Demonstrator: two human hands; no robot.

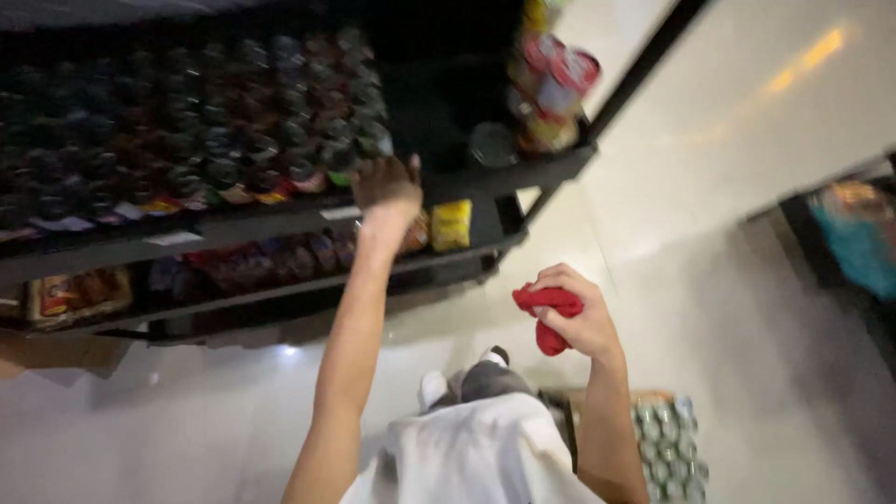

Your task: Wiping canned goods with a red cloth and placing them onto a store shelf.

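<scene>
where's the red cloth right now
In the head view, the red cloth is bunched in the right hand, right of centre, below the dark shelf and above the floor.

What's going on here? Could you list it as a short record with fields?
Place: shop aisle, pale glossy floor
Left hand: reaching to the edge of a dark shelf, beside rows of cans
Right hand: clutching a red cloth
Lower shelf: snack packets, one yellow packet
By the feet: a tray of cans on the floor
Sharpness: blurred, small details unclear
</scene>
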